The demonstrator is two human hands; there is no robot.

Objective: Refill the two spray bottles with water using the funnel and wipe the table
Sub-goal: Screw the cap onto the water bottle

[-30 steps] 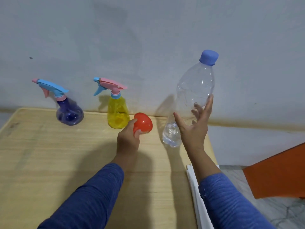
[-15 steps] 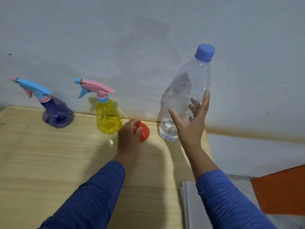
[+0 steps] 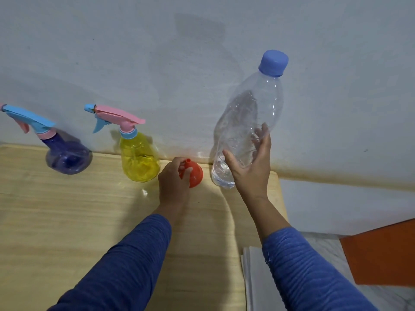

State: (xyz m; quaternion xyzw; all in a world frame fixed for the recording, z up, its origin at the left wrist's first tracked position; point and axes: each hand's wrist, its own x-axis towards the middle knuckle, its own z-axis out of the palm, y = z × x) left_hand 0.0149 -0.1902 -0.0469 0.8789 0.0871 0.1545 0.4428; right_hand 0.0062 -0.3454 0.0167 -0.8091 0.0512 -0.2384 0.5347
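A purple spray bottle [image 3: 67,157] and a yellow spray bottle [image 3: 139,159] stand side by side at the back of the wooden table [image 3: 67,221], against the wall, both with their trigger heads on. My left hand [image 3: 173,182] grips the red funnel [image 3: 195,175], which sits wide end down on the table just right of the yellow bottle. My right hand [image 3: 251,167] holds a clear plastic water bottle [image 3: 247,122] with a blue cap; it stands at the table's back right corner with a little water in its bottom.
A white folded cloth or paper stack [image 3: 253,279] lies past the table's right edge. An orange object [image 3: 381,254] sits at the far right on a marbled floor. A grey wall runs directly behind the bottles.
The funnel has come down from mid-air onto the table beside the yellow bottle. The water bottle has gone from tilted and lifted to standing near the wall.
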